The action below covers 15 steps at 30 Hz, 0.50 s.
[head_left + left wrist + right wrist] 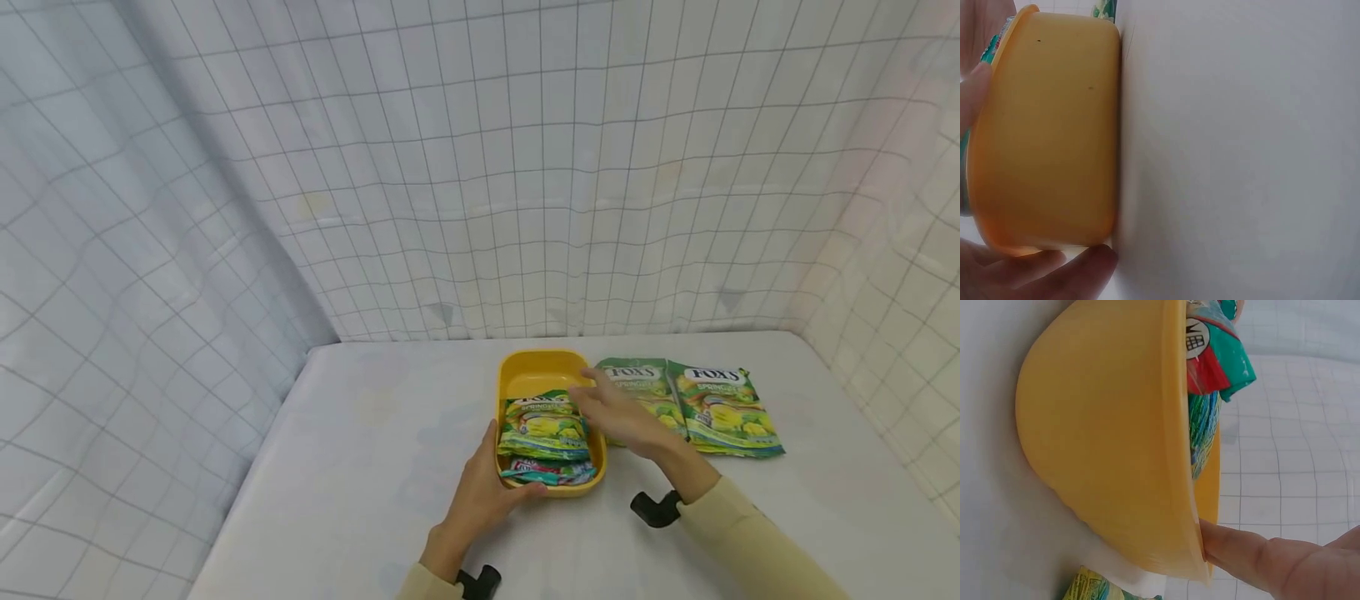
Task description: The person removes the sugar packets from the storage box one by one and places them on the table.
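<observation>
A yellow plastic tub [546,353] stands on the white table, holding a green Fox's candy bag [543,429] and, at its front, a teal and red candy packet [551,472]. My left hand [480,496] grips the tub's near left corner, thumb at the front rim and fingers [1079,275] along the left side. Over the right rim reaches my right hand [618,417], fingers extended beside the green bag. In the right wrist view, one finger [1241,553] touches the rim, and the teal packet [1216,356] sticks up above the tub's edge.
Two more green Fox's bags lie flat right of the tub: one [660,392] partly behind my right hand, the other [723,412] farther right. White grid-patterned sheets [525,208] hang behind the table and along both sides.
</observation>
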### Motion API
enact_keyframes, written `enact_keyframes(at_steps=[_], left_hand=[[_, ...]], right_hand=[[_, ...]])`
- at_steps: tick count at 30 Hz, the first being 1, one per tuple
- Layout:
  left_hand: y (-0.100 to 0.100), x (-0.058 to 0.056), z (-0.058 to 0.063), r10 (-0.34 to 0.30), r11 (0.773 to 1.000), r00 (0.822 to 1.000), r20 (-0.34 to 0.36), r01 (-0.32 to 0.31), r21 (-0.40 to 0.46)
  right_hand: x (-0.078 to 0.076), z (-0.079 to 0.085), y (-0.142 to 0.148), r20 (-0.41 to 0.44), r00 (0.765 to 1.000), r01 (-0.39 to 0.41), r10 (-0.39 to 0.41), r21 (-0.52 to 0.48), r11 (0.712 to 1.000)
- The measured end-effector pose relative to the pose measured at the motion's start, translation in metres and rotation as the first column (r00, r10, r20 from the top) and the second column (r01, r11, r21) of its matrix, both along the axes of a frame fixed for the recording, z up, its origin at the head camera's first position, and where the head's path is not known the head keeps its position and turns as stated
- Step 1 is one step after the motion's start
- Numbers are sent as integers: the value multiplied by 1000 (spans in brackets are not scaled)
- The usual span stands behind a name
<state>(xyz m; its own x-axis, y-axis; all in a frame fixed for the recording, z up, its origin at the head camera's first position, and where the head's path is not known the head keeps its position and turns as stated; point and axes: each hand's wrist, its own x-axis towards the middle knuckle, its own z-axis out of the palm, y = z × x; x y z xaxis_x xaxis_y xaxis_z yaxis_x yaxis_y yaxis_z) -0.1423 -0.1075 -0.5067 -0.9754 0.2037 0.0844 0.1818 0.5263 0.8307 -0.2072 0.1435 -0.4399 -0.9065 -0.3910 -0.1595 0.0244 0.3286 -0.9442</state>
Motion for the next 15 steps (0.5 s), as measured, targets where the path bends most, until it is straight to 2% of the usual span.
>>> enact_keyframes(at_steps=[5,11,15], left_hand=[[1,0,-1,-4,1000,1000,-11,4,17],[0,1,-2,-13,999,1000,-9,14,35],[0,0,-2,-5,1000,1000,-2,5,18]], right_hand=[[0,-2,-6,7,1000,-5,4,17,1000],[1,-3,-10,70,997,-21,19,30,999],[-1,-2,-12,98,995,-19,16,35,999]])
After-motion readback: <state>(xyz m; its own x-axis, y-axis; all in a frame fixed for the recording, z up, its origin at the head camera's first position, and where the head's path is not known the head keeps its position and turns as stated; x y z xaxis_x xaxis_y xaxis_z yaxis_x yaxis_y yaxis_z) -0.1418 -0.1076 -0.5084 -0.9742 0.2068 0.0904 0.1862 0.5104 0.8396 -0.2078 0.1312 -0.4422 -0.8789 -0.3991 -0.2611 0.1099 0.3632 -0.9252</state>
